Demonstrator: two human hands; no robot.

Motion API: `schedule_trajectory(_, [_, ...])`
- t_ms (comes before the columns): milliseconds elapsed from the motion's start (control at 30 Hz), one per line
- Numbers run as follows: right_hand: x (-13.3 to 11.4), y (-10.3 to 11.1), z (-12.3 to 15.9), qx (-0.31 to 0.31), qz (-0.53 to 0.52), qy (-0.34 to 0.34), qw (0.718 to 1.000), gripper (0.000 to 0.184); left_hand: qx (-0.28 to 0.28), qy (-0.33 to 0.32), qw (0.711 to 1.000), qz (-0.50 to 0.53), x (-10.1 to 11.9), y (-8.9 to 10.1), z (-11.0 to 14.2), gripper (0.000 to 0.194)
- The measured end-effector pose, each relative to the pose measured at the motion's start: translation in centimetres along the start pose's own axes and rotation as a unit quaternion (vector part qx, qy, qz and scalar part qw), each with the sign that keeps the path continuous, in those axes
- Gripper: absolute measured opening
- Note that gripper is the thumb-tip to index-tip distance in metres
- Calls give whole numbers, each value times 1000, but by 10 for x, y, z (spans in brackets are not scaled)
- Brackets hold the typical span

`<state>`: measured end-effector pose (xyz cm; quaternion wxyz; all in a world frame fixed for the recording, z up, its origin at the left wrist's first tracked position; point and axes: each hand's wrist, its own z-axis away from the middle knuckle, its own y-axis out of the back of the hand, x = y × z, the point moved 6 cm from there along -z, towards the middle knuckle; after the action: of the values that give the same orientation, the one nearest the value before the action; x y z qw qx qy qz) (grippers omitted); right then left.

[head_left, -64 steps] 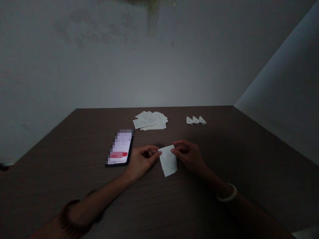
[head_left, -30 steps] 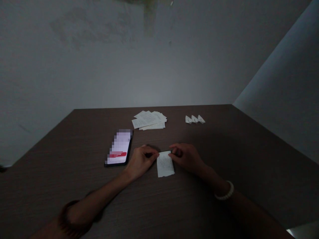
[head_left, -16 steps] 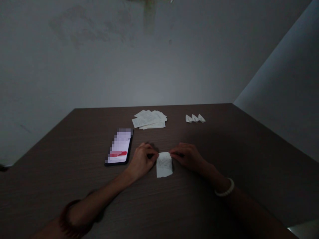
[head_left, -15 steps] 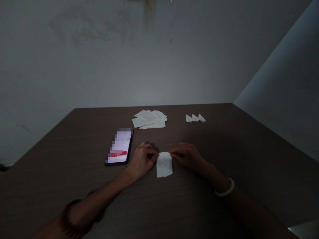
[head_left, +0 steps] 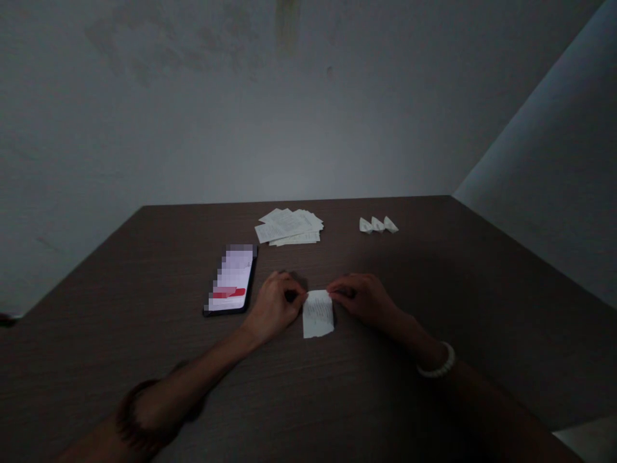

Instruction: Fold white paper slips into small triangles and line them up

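Observation:
A small slip of printed paper (head_left: 318, 315) lies on the brown table between my hands, its lower edge uneven. My left hand (head_left: 278, 301) pinches the slip's upper left corner between thumb and finger. At the upper right corner, my right hand (head_left: 361, 297) holds it the same way. Left of my left hand lies a phone (head_left: 231, 280) with its screen lit, part of it blurred out.
Toward the back of the table (head_left: 168, 257) is a loose pile of printed paper slips (head_left: 292, 226). To its right stand three small folded paper pieces (head_left: 378, 225) in a row. A grey wall (head_left: 299, 148) rises behind the table.
The whole view has shifted slightly, so the table things sit a little higher in the picture. Both hands keep their pinch on the paper slip.

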<state>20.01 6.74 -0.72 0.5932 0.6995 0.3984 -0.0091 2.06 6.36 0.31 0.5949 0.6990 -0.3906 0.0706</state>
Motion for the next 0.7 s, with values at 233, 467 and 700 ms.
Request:
schedule_trajectory(233, [-3,4,0,-31,5,-15,999,30,1,4,1000,-7,-2,-2,1,9])
schedule_trajectory(467, [-10,10,4,-64,28,-3,998,36,-7,15,1000,-25,0,-2,0,6])
schedule_trajectory(700, [-9,9,5,-70,39,-6,997,36,-10,-10,1000,-27,0,-4,0,5])
